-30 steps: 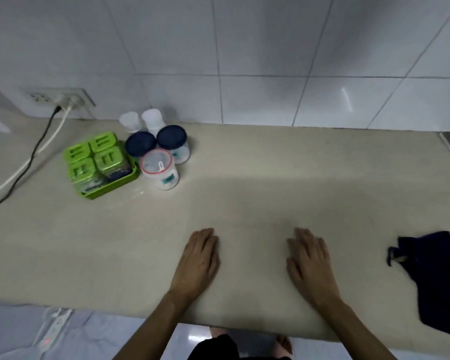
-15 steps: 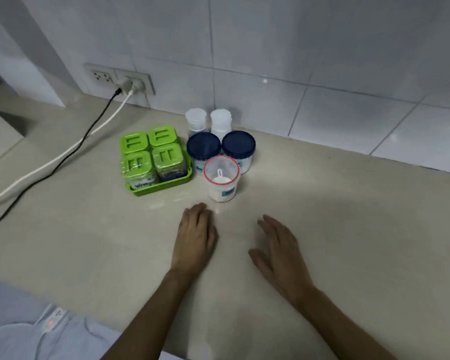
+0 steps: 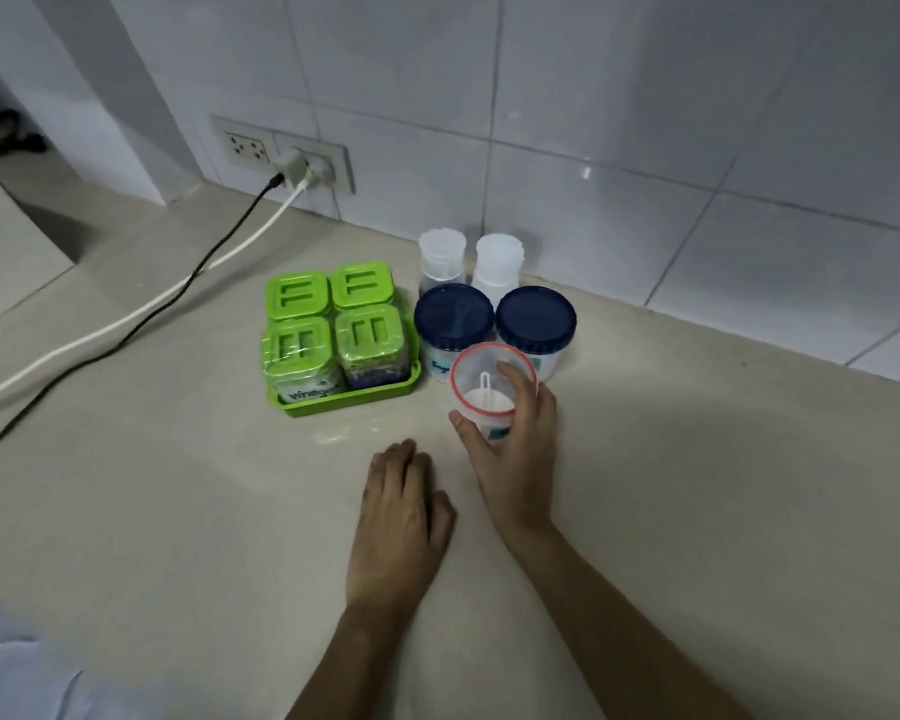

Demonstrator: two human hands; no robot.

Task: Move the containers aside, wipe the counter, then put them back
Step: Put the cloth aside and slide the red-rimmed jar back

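A group of containers stands near the tiled wall on the beige counter [image 3: 697, 485]. A green tray [image 3: 349, 400] holds several green-lidded jars [image 3: 333, 324]. Beside it are two blue-lidded jars [image 3: 454, 314] [image 3: 536, 320], and behind them two small clear shakers [image 3: 441, 257] [image 3: 497, 262]. In front stands a clear tub with a red-rimmed lid [image 3: 481, 387]. My right hand [image 3: 515, 449] wraps around that tub, thumb on its left side, fingers over its right rim. My left hand [image 3: 398, 517] lies flat on the counter just below and left of it.
A wall socket [image 3: 287, 155] with two plugs sits at the back left. A white cable [image 3: 126, 324] and a black cable [image 3: 141, 324] run from it leftward across the counter. The counter steps down at the far left.
My view has swung left and closer to the containers; the dark cloth on the right is out of view. My right hand has reached forward and closed around the red-rimmed tub. My left hand stays flat.
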